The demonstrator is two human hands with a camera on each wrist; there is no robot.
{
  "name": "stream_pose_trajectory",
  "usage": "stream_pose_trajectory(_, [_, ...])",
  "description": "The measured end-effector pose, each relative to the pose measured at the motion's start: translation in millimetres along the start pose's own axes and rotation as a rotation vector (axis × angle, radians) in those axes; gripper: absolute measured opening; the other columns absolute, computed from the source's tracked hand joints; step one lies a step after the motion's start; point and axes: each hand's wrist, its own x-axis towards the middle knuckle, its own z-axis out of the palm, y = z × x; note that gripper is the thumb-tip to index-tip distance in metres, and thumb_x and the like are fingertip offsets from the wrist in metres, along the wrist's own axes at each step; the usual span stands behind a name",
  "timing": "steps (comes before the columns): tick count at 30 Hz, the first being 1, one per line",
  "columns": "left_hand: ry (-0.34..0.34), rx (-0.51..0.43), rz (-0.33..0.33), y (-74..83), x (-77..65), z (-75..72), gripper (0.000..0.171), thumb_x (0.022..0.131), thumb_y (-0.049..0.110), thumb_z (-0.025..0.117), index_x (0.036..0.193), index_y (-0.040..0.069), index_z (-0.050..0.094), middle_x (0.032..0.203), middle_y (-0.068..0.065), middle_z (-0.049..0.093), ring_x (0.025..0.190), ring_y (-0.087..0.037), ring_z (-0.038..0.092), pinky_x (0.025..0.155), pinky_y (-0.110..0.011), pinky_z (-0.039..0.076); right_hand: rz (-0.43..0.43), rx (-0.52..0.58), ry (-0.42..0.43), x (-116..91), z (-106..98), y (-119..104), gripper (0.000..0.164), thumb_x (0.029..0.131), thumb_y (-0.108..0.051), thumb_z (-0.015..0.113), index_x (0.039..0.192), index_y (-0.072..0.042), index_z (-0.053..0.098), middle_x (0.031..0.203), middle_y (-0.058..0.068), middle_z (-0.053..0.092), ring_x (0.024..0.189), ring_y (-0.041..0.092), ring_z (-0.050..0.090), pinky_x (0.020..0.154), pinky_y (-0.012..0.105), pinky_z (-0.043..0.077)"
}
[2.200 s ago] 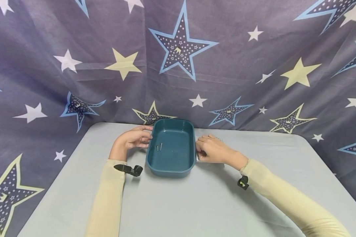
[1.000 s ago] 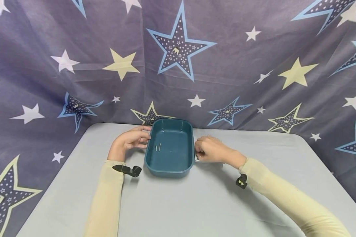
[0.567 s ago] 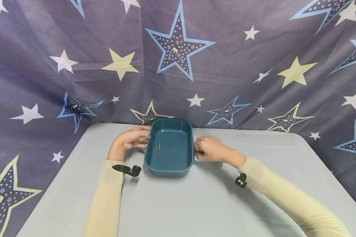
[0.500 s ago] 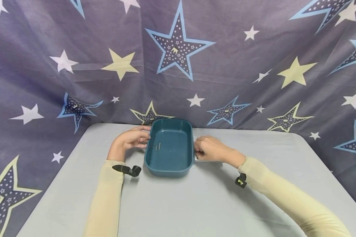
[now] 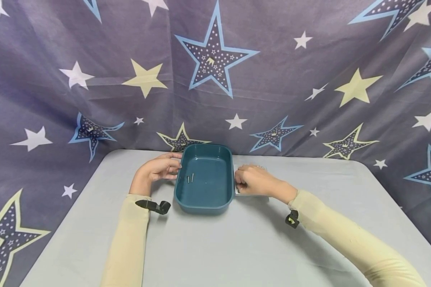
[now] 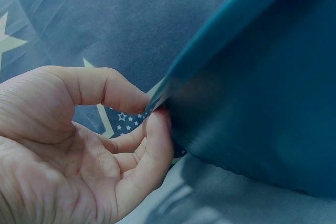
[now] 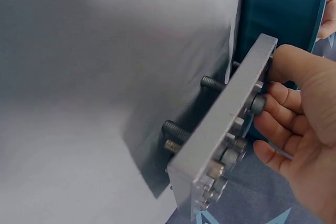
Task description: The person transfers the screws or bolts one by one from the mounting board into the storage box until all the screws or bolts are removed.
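Observation:
A dark teal tray [image 5: 209, 179] stands on the table, with two small metal screws [image 5: 190, 178] lying in its left part. My left hand [image 5: 161, 166] is at the tray's left side; in the left wrist view its bent thumb and fingertips come together at the tray's edge. My right hand [image 5: 255, 180] is beside the tray's right wall, curled at the tray-side end of a metal block [image 7: 231, 111]. Bolt heads [image 7: 229, 157] crowd one face of this block, and threaded ends [image 7: 176, 129] stick out of the opposite face. Thumb and forefinger appear to pinch a bolt; their tips are hidden.
A pale grey table [image 5: 215, 251] carries the tray and block. Behind it hangs a purple-grey cloth [image 5: 273, 59] printed with stars. Black wrist camera mounts sit on the left sleeve [image 5: 127, 239] and the right sleeve [image 5: 348, 235].
The head view has shifted slightly, so everything appears a little further left. Both hands keep almost the same place against the tray and the block, and the two screws lie as before.

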Motion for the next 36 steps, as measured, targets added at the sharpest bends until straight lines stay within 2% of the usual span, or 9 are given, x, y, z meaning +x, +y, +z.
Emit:
stream_pose_trajectory(15, [0.001, -0.002, 0.006, -1.8, 1.3, -1.3, 0.067, 0.09, 0.0, 0.051, 0.151, -0.002, 0.026, 0.089, 0.006, 0.064, 0.076, -0.005, 0.064, 0.072, -0.025, 0.057, 0.015, 0.017, -0.018, 1.8, 1.0, 1.5, 0.019, 0.073, -0.004, 0.071, 0.069, -0.015, 0.056, 0.07, -0.006, 0.05, 0.068, 0.008, 0.043, 0.071, 0.029, 0.043])
stream_pose_trajectory(25, [-0.009, -0.005, 0.006, -1.1, 0.2, -0.5, 0.065, 0.091, 0.0, 0.05, 0.151, -0.002, 0.025, 0.089, 0.007, 0.064, 0.076, -0.004, 0.063, 0.073, -0.024, 0.056, 0.026, 0.007, -0.024, 1.4, 2.8, 2.8, 0.026, 0.073, -0.005, 0.071, 0.065, -0.017, 0.048, 0.068, -0.007, 0.046, 0.067, 0.008, 0.041, 0.065, 0.025, 0.037])
stream_pose_trajectory(36, [-0.002, -0.004, 0.001, -0.9, 0.4, -0.9, 0.068, 0.09, 0.001, 0.051, 0.152, -0.002, 0.024, 0.09, 0.006, 0.064, 0.076, -0.004, 0.063, 0.073, -0.025, 0.056, -0.001, -0.021, 0.009, 0.9, 7.1, 4.8, 0.032, 0.077, -0.009, 0.071, 0.064, -0.017, 0.042, 0.067, -0.006, 0.045, 0.066, 0.009, 0.04, 0.063, 0.024, 0.037])
